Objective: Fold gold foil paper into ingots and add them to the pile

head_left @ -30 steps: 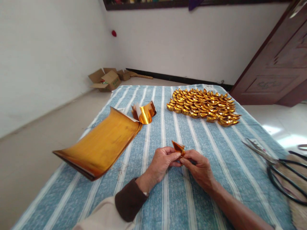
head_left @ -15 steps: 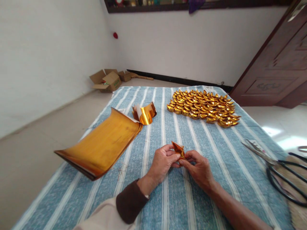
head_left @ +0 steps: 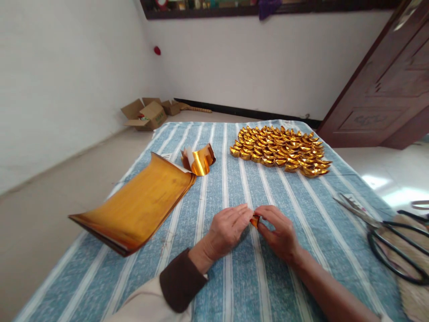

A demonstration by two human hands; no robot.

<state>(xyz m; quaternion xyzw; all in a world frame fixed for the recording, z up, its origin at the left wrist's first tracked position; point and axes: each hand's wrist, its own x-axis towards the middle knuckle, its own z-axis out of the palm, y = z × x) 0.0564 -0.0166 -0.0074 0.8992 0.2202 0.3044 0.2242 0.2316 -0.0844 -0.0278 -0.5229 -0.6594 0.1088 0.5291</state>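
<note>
A small folded gold foil paper piece (head_left: 255, 221) shows between my two hands, above the striped cloth; most of it is hidden by fingers. My left hand (head_left: 231, 226) covers its left side, back of the hand up and fingers pressed together. From the other side, my right hand (head_left: 279, 230) pinches it between thumb and fingers. Beyond the hands, at the back right, many folded gold paper ingots (head_left: 281, 150) lie packed in rows. A stack of gold foil paper sheets (head_left: 137, 201), curled at its ends, rests to the left.
Curled gold paper strips (head_left: 201, 162) stand behind the stack. Large black-handled scissors (head_left: 378, 228) lie at the right, partly on a beige woven piece (head_left: 410, 290). The striped cloth (head_left: 214, 192) covers the table. Cardboard boxes (head_left: 152, 114) sit on the floor by the wall.
My left hand has turned over the folded paper, hiding most of it. Before, its open, pointed shape showed between both hands. The view has shifted slightly.
</note>
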